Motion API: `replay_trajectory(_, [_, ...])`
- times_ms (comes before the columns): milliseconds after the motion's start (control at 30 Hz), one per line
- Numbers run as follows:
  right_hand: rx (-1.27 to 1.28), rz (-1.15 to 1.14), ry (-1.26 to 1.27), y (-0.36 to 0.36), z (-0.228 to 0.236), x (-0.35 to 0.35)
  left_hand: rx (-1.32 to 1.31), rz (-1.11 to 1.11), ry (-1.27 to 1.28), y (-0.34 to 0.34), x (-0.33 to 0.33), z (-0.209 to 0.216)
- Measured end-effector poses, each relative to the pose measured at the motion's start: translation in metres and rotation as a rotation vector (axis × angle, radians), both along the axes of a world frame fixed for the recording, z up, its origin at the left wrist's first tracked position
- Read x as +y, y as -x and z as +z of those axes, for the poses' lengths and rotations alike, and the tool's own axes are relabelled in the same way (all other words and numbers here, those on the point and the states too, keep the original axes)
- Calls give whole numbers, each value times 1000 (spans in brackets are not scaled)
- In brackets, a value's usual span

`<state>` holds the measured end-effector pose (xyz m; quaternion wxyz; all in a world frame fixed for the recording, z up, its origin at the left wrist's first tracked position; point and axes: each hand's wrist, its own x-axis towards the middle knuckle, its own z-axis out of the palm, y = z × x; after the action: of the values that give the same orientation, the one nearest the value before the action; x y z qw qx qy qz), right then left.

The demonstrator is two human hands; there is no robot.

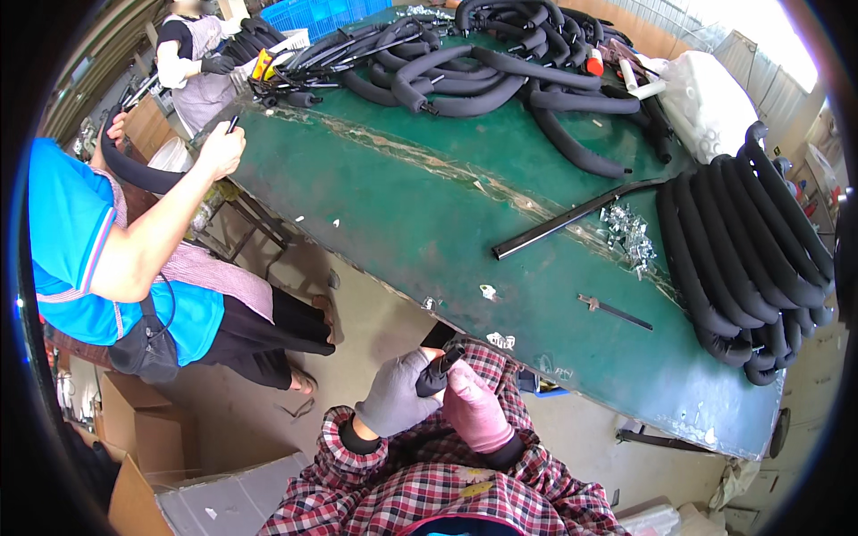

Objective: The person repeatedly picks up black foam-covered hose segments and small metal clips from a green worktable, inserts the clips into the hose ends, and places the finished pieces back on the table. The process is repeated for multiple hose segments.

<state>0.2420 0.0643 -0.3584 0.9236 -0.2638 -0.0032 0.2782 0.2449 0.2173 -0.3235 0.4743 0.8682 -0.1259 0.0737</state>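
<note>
My left hand [391, 395], in a grey glove, is closed round the end of a black foam-covered tube [432, 380] in front of my body. My right hand [478, 413], in a pinkish glove, has its fingers pinched together at the tube's tip. Whether those fingers hold a small part there is hidden. Most of the tube is out of sight below my hands. Both hands are just off the near edge of the green table [393, 223]. On the table's near edge, close by, lies a scrap of clear plastic [501, 340].
Small metal clips [629, 234] lie heaped beside a bare black tube [572, 219]. A caliper-like tool [617, 313] lies nearer. Bent foam-covered tubes [746, 246] are stacked at right, more [474, 80] piled at the back. A co-worker in blue [116, 223] handles another tube at left.
</note>
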Motion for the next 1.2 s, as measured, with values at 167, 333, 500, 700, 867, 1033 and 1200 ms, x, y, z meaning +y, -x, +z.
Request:
replay_trajectory(167, [78, -169, 274, -3, -18, -1, 98, 35, 74, -4, 4, -15])
replay_trajectory(333, [21, -253, 261, -5, -19, 2, 74, 65, 53, -8, -2, -17])
replay_trajectory(500, [-60, -389, 270, -19, -1, -19, 72, 73, 127, -12, -11, -22])
replay_trajectory(700, [-142, -490, 268, -35, 30, -28, 37, 1, 7, -9, -23, -21])
replay_trajectory(867, [-44, -241, 193, -38, 26, -36, -25, -8, -83, -5, -31, -22])
replay_trajectory(1033, [-47, -213, 155, -35, 18, -48, -60, -20, -182, -4, -38, -16])
replay_trajectory(1200, [-41, -191, 52, -33, 13, -50, -129, -14, -273, -4, -41, -17])
